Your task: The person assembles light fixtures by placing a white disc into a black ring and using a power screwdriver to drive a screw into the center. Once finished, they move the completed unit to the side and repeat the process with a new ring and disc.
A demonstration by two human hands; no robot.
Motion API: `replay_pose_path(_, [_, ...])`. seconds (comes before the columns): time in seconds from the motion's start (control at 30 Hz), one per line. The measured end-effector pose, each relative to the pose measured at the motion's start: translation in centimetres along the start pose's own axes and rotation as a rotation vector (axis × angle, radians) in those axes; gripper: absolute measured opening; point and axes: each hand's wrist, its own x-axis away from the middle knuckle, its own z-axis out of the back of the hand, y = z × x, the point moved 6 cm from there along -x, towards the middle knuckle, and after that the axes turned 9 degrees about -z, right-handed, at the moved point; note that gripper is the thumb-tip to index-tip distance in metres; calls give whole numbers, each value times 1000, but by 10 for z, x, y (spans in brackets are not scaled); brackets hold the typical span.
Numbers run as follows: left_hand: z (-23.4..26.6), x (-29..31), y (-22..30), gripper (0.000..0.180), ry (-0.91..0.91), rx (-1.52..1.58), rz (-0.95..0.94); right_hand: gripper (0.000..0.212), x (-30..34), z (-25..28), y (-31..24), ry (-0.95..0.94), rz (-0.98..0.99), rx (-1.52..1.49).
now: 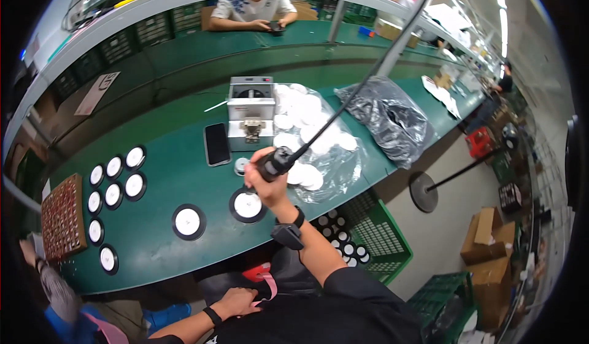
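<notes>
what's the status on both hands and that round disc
Right hand gripping black power screwdriver, tip over round disc. Left hand down in lap. Nothing blocking the disc.

bright, even overhead light from ceiling tube lamps (500,3) at 1 o'clock, slightly blown out. soft short shadows on green worktop (165,172). heavy fisheye bending, black vignette all round. centre sharp, rim soft and smeared.

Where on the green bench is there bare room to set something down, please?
The widest bare patch of the bench lies along its near edge, below the lone disc and right of the disc cluster. A smaller patch lies between the phone and that cluster. It is crowded around the small machine, the bag of white discs and the right hand.
</notes>
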Motion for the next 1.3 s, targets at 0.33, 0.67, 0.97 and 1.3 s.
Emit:
replay_pose_path(0.33, [-7, -15, -7, 30, 128, 34, -50, 21, 0, 2, 6, -14, 80, 201])
replay_pose_path(0.67, [12, -24, -2, 31, 81, 276, -362, 22, -5, -6, 4, -9, 35, 157])
replay_pose_path(0.97, [25, 1, -5, 33, 48, 415, -334, 20, -6, -9, 1, 4, 8, 112])
replay_pose_path(1.3, [189, 26, 6, 38, 790, 153, -191, 21, -19, -28, -2, -78, -18, 247])
